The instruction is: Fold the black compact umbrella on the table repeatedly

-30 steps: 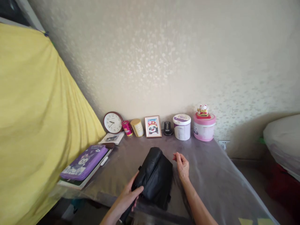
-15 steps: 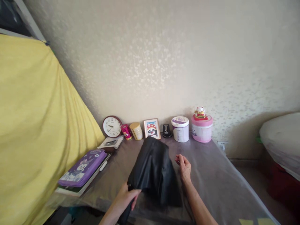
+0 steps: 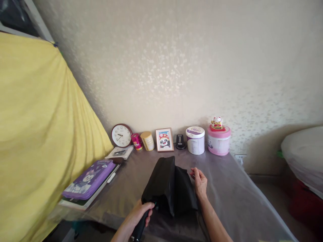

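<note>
A black folding umbrella [image 3: 169, 186] lies on the grey table [image 3: 234, 198], its loose fabric spread toward the wall. My left hand [image 3: 140, 213] is wrapped round the umbrella's handle at the near edge of the table. My right hand [image 3: 200, 181] rests beside the fabric's right edge with its fingers curled and pinched, touching or nearly touching the cloth; I cannot make out whether it holds a fold.
Along the wall stand a round clock [image 3: 121, 135], a red can [image 3: 136, 141], a yellow tin [image 3: 147, 140], a framed panda picture [image 3: 164, 139], a white tub [image 3: 195, 139] and a pink tub [image 3: 219, 139]. A purple case [image 3: 88, 179] lies left. Yellow cloth [image 3: 37, 134] hangs left.
The umbrella's fabric has loosened from a tight bundle and spread out toward the wall, then settled a little lower. My left hand has shifted down onto the handle. My right hand stays beside the cloth.
</note>
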Demonstrator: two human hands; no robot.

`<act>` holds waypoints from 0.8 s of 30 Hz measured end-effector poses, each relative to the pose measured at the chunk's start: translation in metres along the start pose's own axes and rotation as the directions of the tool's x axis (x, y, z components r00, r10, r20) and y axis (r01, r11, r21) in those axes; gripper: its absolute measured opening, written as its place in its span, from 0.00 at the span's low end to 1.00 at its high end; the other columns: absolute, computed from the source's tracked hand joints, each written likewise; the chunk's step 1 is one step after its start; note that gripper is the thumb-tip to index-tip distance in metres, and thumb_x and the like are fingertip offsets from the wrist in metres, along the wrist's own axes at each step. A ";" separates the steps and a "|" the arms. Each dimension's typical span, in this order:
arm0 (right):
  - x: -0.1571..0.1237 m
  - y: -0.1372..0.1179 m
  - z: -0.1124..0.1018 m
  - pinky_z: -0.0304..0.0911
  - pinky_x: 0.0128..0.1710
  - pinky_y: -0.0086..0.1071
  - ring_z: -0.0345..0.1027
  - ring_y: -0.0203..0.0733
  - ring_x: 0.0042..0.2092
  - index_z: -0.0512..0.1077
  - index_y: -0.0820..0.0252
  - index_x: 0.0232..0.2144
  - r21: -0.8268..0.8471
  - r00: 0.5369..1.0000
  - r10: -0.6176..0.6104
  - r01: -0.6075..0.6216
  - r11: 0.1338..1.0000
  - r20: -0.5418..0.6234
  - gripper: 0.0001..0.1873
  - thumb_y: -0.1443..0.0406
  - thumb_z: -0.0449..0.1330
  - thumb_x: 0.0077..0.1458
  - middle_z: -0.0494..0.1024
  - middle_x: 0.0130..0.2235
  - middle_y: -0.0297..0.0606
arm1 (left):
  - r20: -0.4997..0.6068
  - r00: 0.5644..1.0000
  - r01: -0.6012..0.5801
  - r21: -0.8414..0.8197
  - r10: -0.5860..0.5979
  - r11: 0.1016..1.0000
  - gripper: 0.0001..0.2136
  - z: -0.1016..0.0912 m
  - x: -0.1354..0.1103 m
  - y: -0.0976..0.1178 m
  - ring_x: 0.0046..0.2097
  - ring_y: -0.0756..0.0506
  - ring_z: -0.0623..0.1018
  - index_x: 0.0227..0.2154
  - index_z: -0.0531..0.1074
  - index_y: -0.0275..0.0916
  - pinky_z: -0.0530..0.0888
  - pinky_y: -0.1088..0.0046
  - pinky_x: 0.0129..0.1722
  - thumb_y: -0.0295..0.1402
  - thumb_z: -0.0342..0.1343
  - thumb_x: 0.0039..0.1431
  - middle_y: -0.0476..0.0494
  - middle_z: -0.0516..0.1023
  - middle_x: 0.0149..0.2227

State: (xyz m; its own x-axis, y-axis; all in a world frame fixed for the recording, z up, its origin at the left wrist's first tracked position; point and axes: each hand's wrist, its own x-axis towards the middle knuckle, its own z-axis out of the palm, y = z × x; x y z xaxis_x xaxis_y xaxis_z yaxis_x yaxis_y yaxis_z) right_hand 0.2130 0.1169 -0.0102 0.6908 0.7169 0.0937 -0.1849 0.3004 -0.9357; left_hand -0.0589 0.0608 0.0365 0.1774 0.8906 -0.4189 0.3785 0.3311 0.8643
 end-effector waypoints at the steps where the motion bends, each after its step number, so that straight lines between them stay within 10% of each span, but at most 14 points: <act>1: 0.000 0.000 0.000 0.67 0.34 0.35 0.69 0.41 0.28 0.75 0.62 0.26 0.003 1.000 0.003 -0.003 1.000 -0.003 0.23 0.47 0.60 0.45 0.74 0.22 0.35 | -0.013 1.000 0.028 0.009 -0.028 1.000 0.18 -0.001 0.001 -0.004 0.13 0.54 0.61 0.17 0.61 0.41 0.61 0.78 0.14 0.52 0.54 0.42 0.57 0.60 0.11; 5: 0.002 0.002 0.002 0.68 0.33 0.35 0.69 0.41 0.27 0.75 0.62 0.25 0.017 1.000 0.011 -0.010 1.000 -0.014 0.24 0.46 0.60 0.43 0.73 0.21 0.35 | -0.108 0.990 0.095 0.081 -0.086 0.992 0.25 -0.006 -0.002 -0.017 0.14 0.50 0.66 0.42 0.64 0.36 0.64 0.75 0.14 0.51 0.52 0.48 0.52 0.70 0.18; 9: 0.001 0.004 0.003 0.68 0.32 0.35 0.69 0.41 0.27 0.75 0.62 0.25 0.020 1.000 0.012 -0.011 1.000 -0.011 0.24 0.46 0.60 0.43 0.73 0.21 0.35 | -0.231 0.969 -0.005 0.339 0.088 0.941 0.39 -0.012 -0.007 -0.023 0.23 0.46 0.76 0.60 0.43 0.39 0.72 0.68 0.23 0.40 0.56 0.47 0.33 0.74 0.44; 12: 0.001 0.003 0.002 0.68 0.33 0.35 0.69 0.41 0.27 0.75 0.61 0.25 0.023 1.000 0.011 -0.011 1.000 -0.001 0.23 0.46 0.61 0.43 0.73 0.21 0.35 | -0.238 0.924 -0.116 0.572 0.299 0.812 0.35 -0.017 -0.007 -0.024 0.40 0.42 0.78 0.58 0.51 0.37 0.72 0.69 0.38 0.32 0.56 0.45 0.34 0.72 0.48; 17: 0.000 0.001 0.001 0.67 0.32 0.34 0.69 0.40 0.26 0.75 0.61 0.25 0.025 1.000 0.019 -0.019 1.000 0.006 0.24 0.45 0.60 0.42 0.73 0.21 0.34 | -0.156 0.983 -0.058 0.244 0.098 0.968 0.21 -0.025 -0.008 -0.017 0.15 0.49 0.67 0.45 0.64 0.38 0.65 0.75 0.16 0.43 0.51 0.49 0.57 0.65 0.15; 21: 0.000 0.000 0.001 0.66 0.32 0.34 0.68 0.40 0.27 0.75 0.61 0.25 0.017 0.999 0.025 -0.026 1.000 0.021 0.24 0.45 0.60 0.43 0.73 0.21 0.35 | -0.117 0.980 -0.134 0.207 0.161 0.969 0.16 -0.033 -0.013 -0.002 0.12 0.51 0.61 0.25 0.65 0.41 0.62 0.76 0.15 0.49 0.46 0.49 0.58 0.58 0.10; 24: 0.000 0.000 0.000 0.66 0.32 0.34 0.68 0.40 0.27 0.76 0.62 0.25 0.004 0.999 0.026 -0.026 1.000 0.023 0.24 0.45 0.60 0.43 0.73 0.21 0.34 | -0.172 0.953 -0.201 0.255 0.249 0.946 0.13 -0.039 -0.018 0.012 0.16 0.49 0.67 0.32 0.67 0.40 0.63 0.75 0.18 0.42 0.53 0.46 0.54 0.67 0.16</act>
State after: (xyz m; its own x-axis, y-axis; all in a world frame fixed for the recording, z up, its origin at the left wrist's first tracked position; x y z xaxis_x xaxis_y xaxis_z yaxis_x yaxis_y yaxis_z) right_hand 0.2128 0.1173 -0.0101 0.6697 0.7386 0.0776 -0.2056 0.2847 -0.9363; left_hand -0.0927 0.0611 0.0645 0.1073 0.9848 -0.1366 0.5538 0.0549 0.8309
